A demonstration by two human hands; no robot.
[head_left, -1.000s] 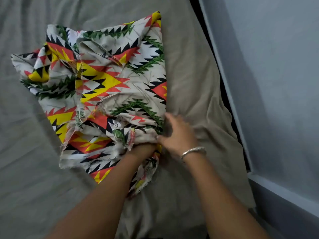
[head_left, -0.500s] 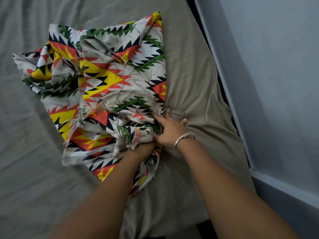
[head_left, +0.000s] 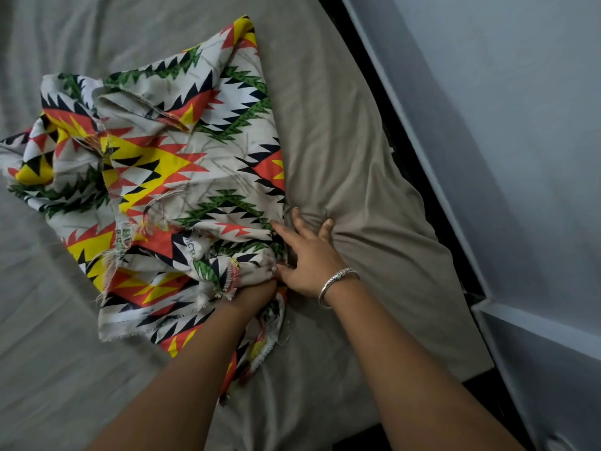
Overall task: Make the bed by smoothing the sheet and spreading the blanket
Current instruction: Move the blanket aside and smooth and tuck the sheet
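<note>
One sheet (head_left: 357, 151) is being pressed by released right hand (head_left: 309, 255). Left hand (head_left: 257, 289) is being covered by one blanket (head_left: 169, 170); grasp cannot be told.

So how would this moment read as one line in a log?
patterned blanket: bunched, not spread | left hand: tucked into its folds, grip hidden | right hand: fingers spread, pressing grey sheet beside blanket

a pale blue wall (head_left: 507, 131) stands right, a dark gap (head_left: 401, 148) alongside it.
</note>
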